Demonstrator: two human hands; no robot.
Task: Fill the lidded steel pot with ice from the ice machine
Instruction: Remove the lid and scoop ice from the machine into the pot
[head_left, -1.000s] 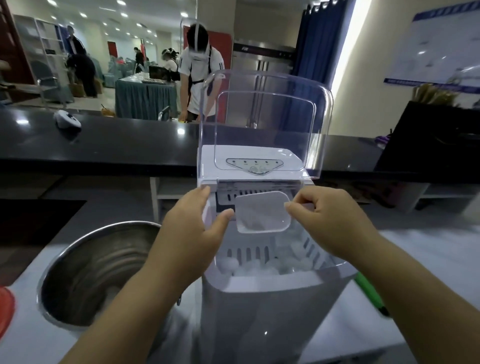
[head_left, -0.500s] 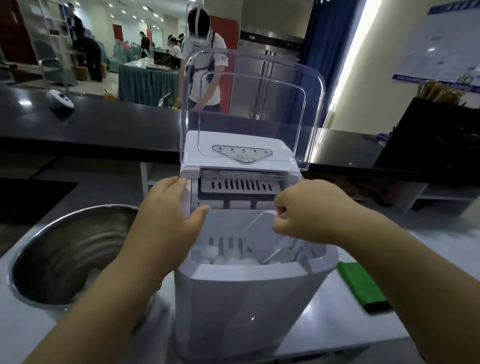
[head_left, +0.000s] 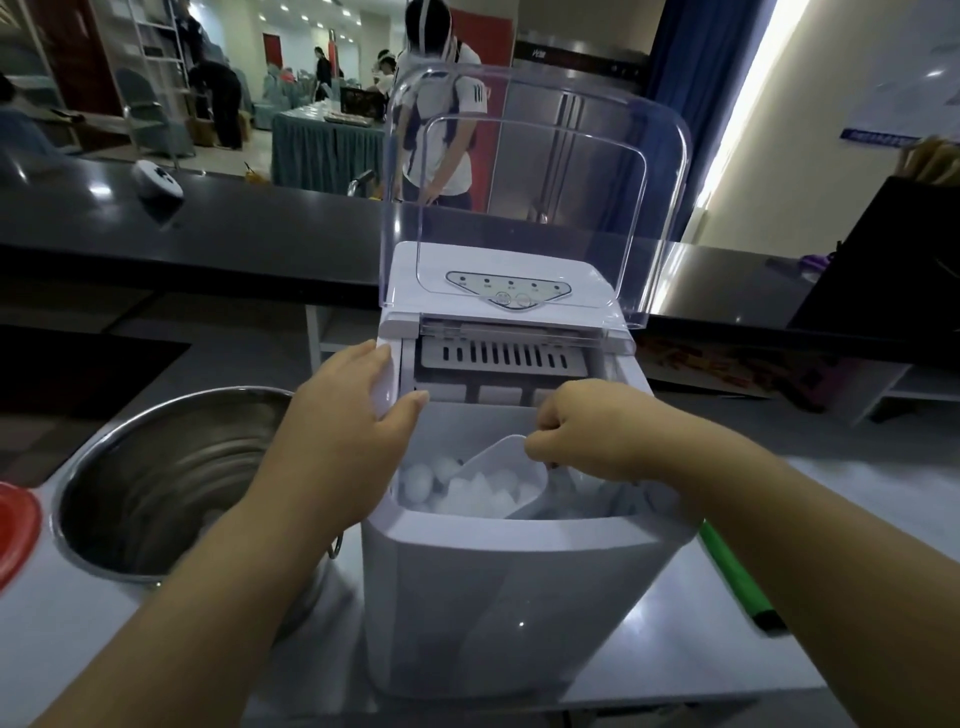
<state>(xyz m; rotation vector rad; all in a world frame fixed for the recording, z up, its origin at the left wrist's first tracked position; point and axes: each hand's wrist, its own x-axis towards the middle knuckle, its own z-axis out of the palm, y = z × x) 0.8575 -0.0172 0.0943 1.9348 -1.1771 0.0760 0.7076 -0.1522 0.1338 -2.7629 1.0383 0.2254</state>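
A white ice machine (head_left: 498, 587) stands in front of me, its clear lid (head_left: 535, 208) tipped up. Ice pieces (head_left: 457, 488) fill its bin. My right hand (head_left: 597, 431) grips a clear plastic scoop (head_left: 511, 462), whose blade is dug down among the ice. My left hand (head_left: 343, 431) rests on the machine's left top edge, thumb over the bin's rim. The steel pot (head_left: 156, 467) stands uncovered to the left of the machine, touching or nearly touching it; my left forearm hides part of its rim.
A red round object (head_left: 15, 535) lies at the far left edge. A green item (head_left: 737, 577) lies on the white table (head_left: 701, 654) right of the machine. A black counter (head_left: 234, 228) runs behind, with a person standing past it.
The scoop was held up above the bin, then tipped down; now it is pushed into the ice. My left hand has stayed on the machine's left edge.
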